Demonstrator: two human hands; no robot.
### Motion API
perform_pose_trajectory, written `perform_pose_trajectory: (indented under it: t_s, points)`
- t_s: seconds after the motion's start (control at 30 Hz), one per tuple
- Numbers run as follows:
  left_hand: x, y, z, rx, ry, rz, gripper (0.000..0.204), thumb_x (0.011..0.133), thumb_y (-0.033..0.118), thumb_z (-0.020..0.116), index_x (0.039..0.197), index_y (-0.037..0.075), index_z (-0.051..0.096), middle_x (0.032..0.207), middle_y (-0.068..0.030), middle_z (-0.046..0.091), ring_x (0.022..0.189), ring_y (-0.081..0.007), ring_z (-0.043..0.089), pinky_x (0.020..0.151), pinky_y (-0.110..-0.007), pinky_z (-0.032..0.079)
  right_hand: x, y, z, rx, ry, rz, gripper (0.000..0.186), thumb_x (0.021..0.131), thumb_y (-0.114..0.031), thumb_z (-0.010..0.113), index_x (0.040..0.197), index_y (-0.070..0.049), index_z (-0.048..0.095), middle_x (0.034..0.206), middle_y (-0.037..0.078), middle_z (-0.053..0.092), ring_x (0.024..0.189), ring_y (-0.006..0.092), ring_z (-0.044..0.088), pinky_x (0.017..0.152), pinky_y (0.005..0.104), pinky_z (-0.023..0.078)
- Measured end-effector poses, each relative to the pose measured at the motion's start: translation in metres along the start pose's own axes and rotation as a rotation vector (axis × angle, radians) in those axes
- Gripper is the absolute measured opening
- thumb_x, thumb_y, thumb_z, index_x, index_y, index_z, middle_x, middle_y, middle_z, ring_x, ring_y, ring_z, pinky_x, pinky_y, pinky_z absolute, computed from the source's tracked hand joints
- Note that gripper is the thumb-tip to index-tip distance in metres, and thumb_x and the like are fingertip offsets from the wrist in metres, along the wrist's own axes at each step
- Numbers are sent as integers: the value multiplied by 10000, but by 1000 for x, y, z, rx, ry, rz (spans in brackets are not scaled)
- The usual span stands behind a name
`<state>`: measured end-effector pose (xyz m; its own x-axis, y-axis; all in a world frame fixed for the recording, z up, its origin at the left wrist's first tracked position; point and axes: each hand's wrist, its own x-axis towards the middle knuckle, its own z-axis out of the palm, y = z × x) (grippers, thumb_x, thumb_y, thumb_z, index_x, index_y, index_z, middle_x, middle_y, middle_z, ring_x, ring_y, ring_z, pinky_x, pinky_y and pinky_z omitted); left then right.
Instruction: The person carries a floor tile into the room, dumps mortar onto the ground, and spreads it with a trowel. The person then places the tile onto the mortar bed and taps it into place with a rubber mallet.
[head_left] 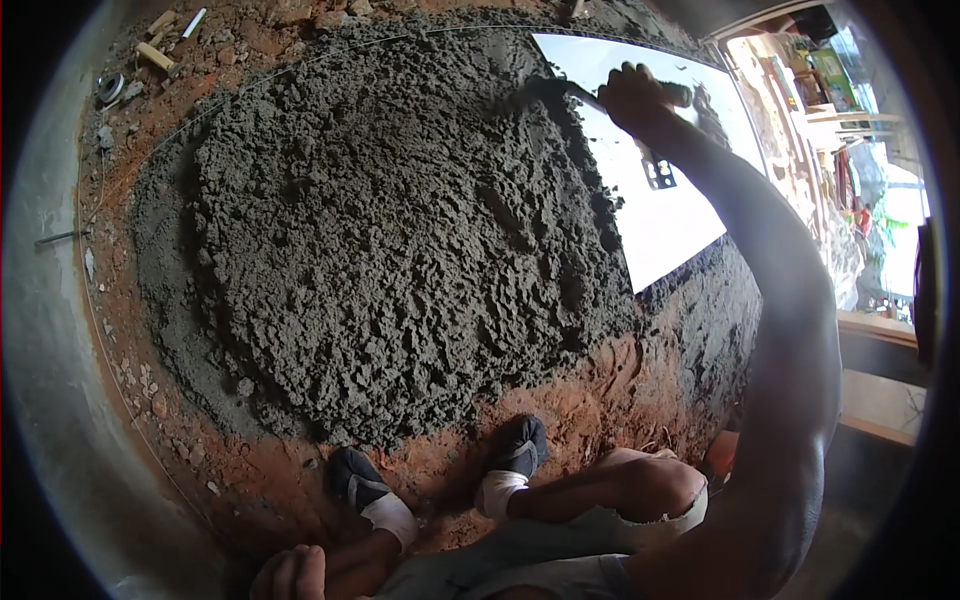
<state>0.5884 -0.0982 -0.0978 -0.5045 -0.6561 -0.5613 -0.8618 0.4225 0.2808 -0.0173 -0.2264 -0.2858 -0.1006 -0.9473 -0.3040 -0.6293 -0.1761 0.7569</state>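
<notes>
The right hand [638,100] was wrapped round a trowel [583,94], its far end blurred over wet concrete [400,220]. The left hand [290,576], half curled, was cut off below; I couldn't tell its hold.

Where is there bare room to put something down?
Bare: lower end of the white panel, between mortar and right forearm; reddish soil between the shoes. Crowded: panel's upper end, under the right hand; soil around wood pieces.

A grey wall [45,300] bounds the reddish earth floor [270,490] at left; a sunlit opening [848,165] lies at right
</notes>
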Motion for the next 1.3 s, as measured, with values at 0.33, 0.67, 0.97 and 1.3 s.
perform_pose_trajectory:
  t_s: [0.33,0.67,0.97,1.3]
  points:
    - [-15,-22,4,-111,-6,226,487,950,243,596,1369,19,490,1296,-214,542,1200,-408,509,994,-493,425,-156,-53,-8,298,-221,117,188,917,-173,517,985,-70,658,1068,144,645,1104,279,583,910,437,473]
    - [-4,-20,4,-79,17,340,523,867,162,652,1345,7,509,1278,-215,551,1189,-407,516,986,-503,424,-308,-95,-2,267,-300,175,136,906,-169,590,973,-77,665,1049,117,653,1092,267,582,954,423,448]
    - [45,-34,12,-162,90,677,374,946,234,612,1239,6,560,1179,-211,607,1055,-375,608,872,-473,501,-431,-110,-48,1148,-443,690,174,863,-106,611,1002,-59,704,902,184,689,906,304,679,772,411,518]
    - [507,183,-1,79,242,999,693,1011,490,369,1462,-33,308,1557,-221,256,1448,-345,252,1181,-469,224,-444,-238,-25,1786,-188,933,81,783,-44,643,846,-5,609,720,179,576,683,383,576,607,414,450]
